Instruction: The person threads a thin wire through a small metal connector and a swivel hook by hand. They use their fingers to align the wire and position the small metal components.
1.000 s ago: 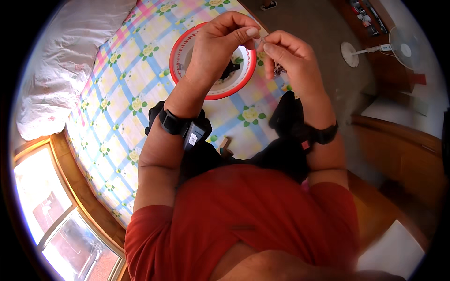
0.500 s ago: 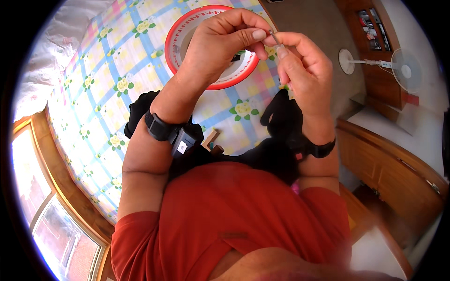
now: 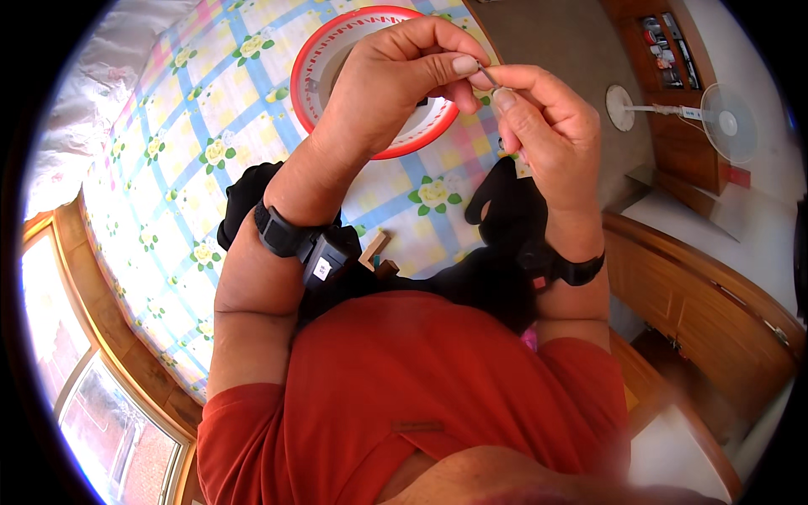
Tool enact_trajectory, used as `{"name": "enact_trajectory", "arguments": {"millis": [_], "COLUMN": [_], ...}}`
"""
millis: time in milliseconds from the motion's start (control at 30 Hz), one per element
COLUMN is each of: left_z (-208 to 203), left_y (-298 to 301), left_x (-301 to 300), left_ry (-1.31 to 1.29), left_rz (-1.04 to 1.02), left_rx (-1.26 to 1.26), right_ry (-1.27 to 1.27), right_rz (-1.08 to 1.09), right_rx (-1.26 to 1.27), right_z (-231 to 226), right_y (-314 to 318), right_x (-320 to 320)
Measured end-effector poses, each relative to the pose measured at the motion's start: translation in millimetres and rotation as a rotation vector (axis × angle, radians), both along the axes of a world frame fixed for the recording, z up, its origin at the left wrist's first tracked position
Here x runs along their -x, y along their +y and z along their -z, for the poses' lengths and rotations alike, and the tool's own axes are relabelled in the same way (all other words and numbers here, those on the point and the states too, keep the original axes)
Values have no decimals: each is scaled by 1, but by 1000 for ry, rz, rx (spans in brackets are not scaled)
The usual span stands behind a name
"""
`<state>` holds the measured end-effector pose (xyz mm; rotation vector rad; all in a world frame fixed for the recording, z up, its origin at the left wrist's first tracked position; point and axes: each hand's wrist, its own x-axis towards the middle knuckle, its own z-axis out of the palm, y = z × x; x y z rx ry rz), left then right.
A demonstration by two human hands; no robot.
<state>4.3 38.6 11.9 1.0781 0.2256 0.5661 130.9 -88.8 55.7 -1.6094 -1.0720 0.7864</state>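
Note:
Above a white enamel basin with a red rim (image 3: 337, 44), my hands meet fingertip to fingertip. Between them runs a short, thin, dark strand (image 3: 487, 77), too small to tell its kind. My left hand (image 3: 383, 84) pinches its upper end between thumb and forefinger. The thumb and forefinger of my right hand (image 3: 551, 122) close on the lower end, the other fingers curled under. Part of the basin is hidden behind my left hand; a small dark thing (image 3: 422, 103) shows beside that hand, inside the basin's outline.
A flowered, checked cloth (image 3: 185, 168) covers the table. Small wooden pieces (image 3: 375, 246) lie on it near my body, beside black fabric (image 3: 513, 198). Black straps circle both forearms, the left bearing a box (image 3: 330, 254). A fan (image 3: 729, 123) and wooden cabinet (image 3: 699, 295) stand at right.
My right hand has moved slightly down from the left, and a little more of the dark strand shows between the fingertips. Both hands keep their pinch.

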Motion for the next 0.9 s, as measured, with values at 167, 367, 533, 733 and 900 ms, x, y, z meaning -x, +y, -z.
{"name": "enact_trajectory", "arguments": {"millis": [167, 367, 533, 733, 900], "left_z": [6, 11, 10, 10, 8], "left_y": [1, 0, 0, 0, -1], "left_x": [-2, -5, -4, -4, -4], "left_ry": [-75, -123, -149, -187, -196], "left_rz": [58, 80, 100, 108, 119], "left_rx": [154, 230, 275, 324, 360], "right_ry": [-29, -9, -28, -29, -40], "right_rz": [-50, -22, -39, -54, -69], "right_rx": [-62, -86, -106, -128, -131], "right_z": [5, 8, 10, 10, 11], "right_y": [-1, -1, -1, -1, -1], "right_x": [-2, -2, -3, -3, -4]}}
